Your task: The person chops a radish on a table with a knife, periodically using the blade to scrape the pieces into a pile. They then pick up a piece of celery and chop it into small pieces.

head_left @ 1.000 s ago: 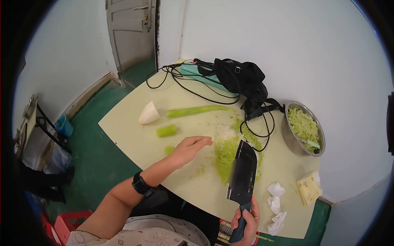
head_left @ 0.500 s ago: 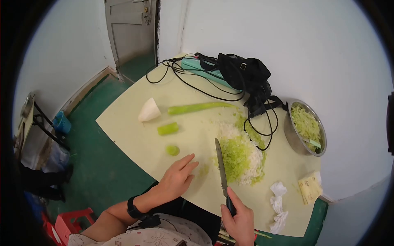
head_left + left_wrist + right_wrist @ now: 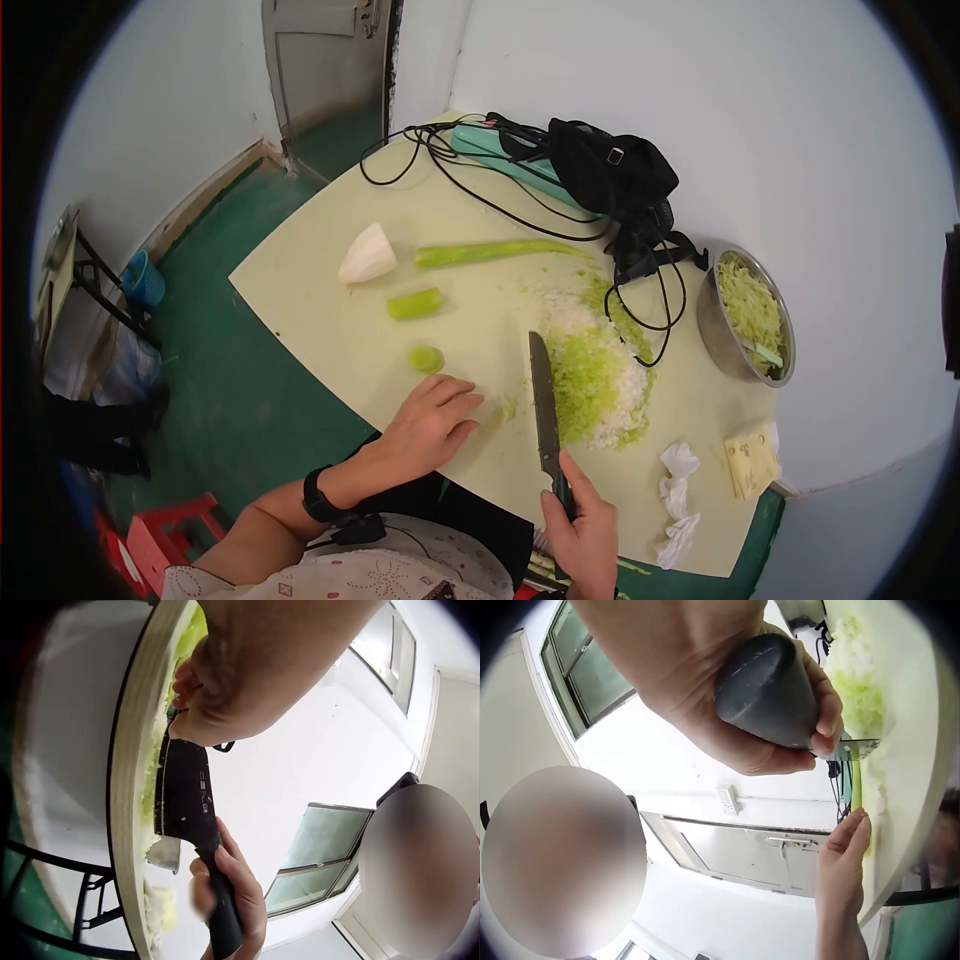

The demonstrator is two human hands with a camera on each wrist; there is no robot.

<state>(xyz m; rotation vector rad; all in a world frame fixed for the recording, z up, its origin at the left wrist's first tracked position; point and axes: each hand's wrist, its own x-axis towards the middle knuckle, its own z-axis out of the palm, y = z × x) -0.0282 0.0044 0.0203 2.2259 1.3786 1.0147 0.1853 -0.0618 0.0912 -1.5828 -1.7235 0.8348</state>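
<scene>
My right hand [image 3: 585, 535] grips the dark handle of a wide kitchen knife [image 3: 545, 400]; its blade stands edge-down at the left side of a heap of chopped green and white vegetable [image 3: 585, 380]. In the left wrist view the broad black blade [image 3: 187, 787] faces the camera. My left hand [image 3: 425, 425] holds nothing; its fingers, loosely bent, lie at the table near a short green piece [image 3: 426, 359] and small scraps. Farther back are a green stalk segment [image 3: 414, 303], a long green stalk [image 3: 500, 251] and a white vegetable chunk [image 3: 367, 254].
A steel bowl [image 3: 715, 325] of shredded green vegetable stands at the right. Black bag [image 3: 610, 170], cables and a teal case [image 3: 510, 160] lie at the back. Crumpled tissues [image 3: 676, 505] and a yellow packet [image 3: 752, 464] are at the right of the table [image 3: 310, 310].
The knife has turned from flat-side up to edge-down and moved left of the heap. My left hand has drawn back toward the front edge, away from the heap.
</scene>
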